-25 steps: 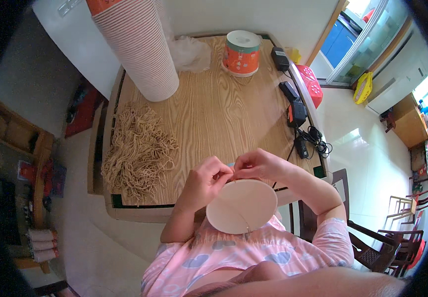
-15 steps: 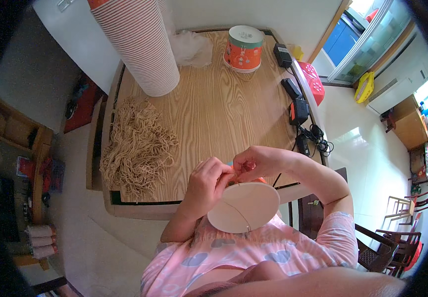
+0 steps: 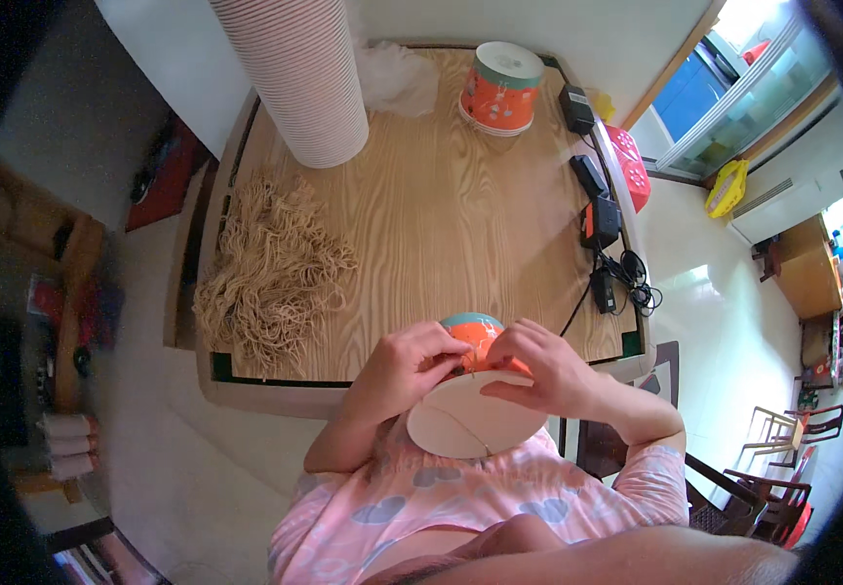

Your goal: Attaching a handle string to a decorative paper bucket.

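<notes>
Head view: left hand [image 3: 402, 369] and right hand [image 3: 538, 366] both grip one orange paper bowl [image 3: 470, 414].

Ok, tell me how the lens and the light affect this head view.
Head view: fisheye bends the table edges and leaves a black rim; daylight blows out the window upper right and glares off the floor; the hands, left and right, and the paper bowl stay sharp, evenly lit.

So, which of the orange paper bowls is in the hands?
The orange bowl at the table's near edge, held by both hands; the other orange one stands upside down at the far side.
</notes>
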Motion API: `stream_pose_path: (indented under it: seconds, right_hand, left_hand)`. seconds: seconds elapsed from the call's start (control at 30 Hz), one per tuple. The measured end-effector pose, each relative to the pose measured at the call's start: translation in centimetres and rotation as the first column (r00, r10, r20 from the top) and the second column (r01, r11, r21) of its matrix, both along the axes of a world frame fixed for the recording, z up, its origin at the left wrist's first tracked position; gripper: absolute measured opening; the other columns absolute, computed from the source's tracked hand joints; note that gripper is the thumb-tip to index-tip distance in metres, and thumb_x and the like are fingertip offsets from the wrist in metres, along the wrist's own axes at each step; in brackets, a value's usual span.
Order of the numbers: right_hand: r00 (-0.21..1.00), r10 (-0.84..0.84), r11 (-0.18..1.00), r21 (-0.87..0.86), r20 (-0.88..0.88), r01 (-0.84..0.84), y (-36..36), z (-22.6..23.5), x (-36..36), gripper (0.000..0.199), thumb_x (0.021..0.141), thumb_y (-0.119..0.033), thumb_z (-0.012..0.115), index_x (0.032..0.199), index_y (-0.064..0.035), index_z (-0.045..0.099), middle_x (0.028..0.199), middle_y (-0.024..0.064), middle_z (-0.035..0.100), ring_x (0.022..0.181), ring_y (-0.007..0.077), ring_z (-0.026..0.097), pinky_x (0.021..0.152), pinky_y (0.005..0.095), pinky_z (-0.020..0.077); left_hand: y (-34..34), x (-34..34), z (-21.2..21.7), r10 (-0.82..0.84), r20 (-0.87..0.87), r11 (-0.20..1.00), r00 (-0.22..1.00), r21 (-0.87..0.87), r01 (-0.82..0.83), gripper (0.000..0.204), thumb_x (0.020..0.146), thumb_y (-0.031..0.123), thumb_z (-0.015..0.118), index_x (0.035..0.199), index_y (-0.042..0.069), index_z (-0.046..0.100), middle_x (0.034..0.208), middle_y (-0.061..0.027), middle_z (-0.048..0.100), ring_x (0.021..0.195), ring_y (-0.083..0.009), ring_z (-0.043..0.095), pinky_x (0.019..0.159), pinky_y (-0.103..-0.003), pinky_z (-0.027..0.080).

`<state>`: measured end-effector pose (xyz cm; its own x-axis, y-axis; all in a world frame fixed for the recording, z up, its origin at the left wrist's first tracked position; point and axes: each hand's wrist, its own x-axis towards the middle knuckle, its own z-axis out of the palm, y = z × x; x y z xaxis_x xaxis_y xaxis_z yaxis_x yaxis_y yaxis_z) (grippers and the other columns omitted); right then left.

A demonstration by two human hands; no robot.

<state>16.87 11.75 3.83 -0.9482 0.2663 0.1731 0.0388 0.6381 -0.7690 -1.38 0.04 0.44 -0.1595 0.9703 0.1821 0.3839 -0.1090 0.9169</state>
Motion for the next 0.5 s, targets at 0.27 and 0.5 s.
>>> stream_pose_path:
  seconds: [0.27, 0.5]
  right_hand:
    - [0.984, -0.025, 0.953, 0.294, -0.174, 0.076, -1.3, -1.2, 0.0, 0.025, 0.069, -0.002, 0.069, 0.091, -0.0049, 0.059, 0.084, 0.008, 0.056, 0.074, 0.0251, 0.055, 0.064, 0.0346, 0.0468]
    - [0.988, 0.006, 0.946, 0.32, -0.153, 0.044, -1.2, -1.0, 0.2, 0.024, 0.068, 0.0, 0.069, 0.09, -0.004, 0.06, 0.082, 0.0079, 0.055, 0.071, 0.0238, 0.054, 0.061, 0.0328, 0.0464]
  left_hand:
    - [0.0, -0.4, -0.7, -0.015, -0.019, 0.999, 1.0, 0.029, 0.015, 0.012, 0.071, 0.002, 0.069, 0.083, 0.003, 0.066, 0.077, -0.0094, 0.06, 0.074, -0.0241, 0.06, 0.065, -0.033, 0.049]
    - [0.3, -1.1, 0.3, -0.116, -0.077, 0.991, 0.99, 0.055, 0.121, 0.012, 0.071, 0.005, 0.07, 0.083, 0.004, 0.066, 0.077, -0.0092, 0.06, 0.073, -0.024, 0.059, 0.065, -0.035, 0.048]
